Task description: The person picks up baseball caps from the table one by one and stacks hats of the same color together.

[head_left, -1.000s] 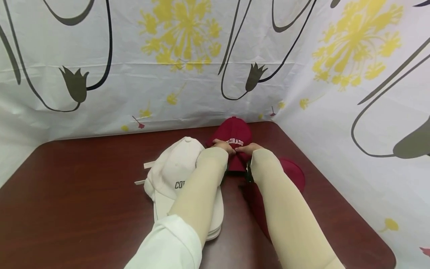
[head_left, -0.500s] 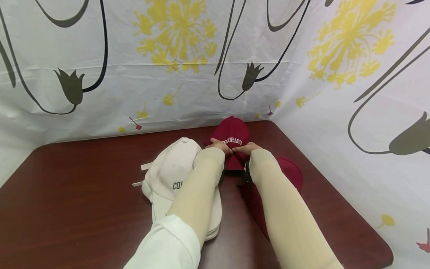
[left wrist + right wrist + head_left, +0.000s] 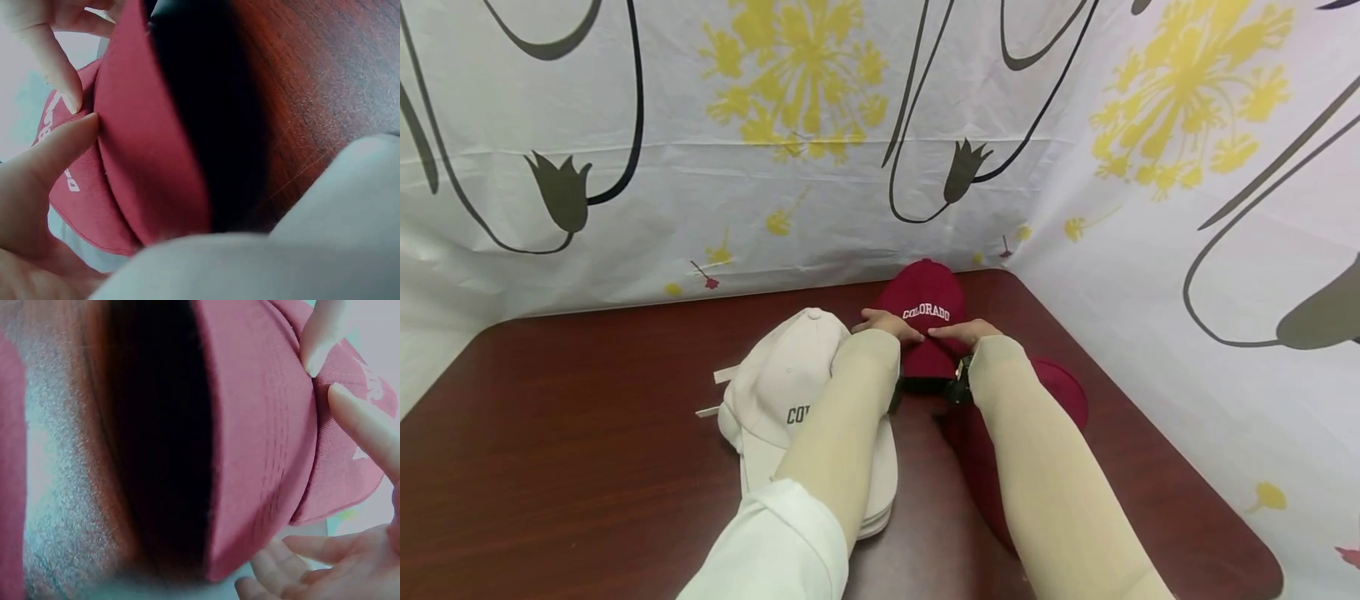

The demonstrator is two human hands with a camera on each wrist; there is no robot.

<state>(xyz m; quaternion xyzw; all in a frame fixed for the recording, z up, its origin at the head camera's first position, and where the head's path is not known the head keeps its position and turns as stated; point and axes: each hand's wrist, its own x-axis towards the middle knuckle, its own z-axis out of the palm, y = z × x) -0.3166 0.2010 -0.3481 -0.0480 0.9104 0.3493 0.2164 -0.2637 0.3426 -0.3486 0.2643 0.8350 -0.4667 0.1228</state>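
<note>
A dark red baseball cap (image 3: 923, 288) with white COLORADO lettering sits at the back of the table, brim toward me. My left hand (image 3: 889, 324) holds its left side and my right hand (image 3: 973, 331) its right. Both thumbs meet near the seam between crown and brim, below the lettering. In the left wrist view the brim (image 3: 140, 150) curves over a dark shadow, and the left thumb presses at the seam. The right wrist view shows the right thumb (image 3: 350, 412) on the crown's base, with the other fingers bent beside the brim's edge.
A stack of several cream caps (image 3: 793, 367) stands left of the hands, partly behind the left forearm. Another red cap (image 3: 1063, 393) lies under the right forearm. The brown table (image 3: 587, 433) is bordered by a patterned white cloth (image 3: 760, 217) behind and right.
The red cap and both hands stay in nearly the same place. The thumbs shift slightly on the cap's front, and the full lettering now shows. The head view sways a little.
</note>
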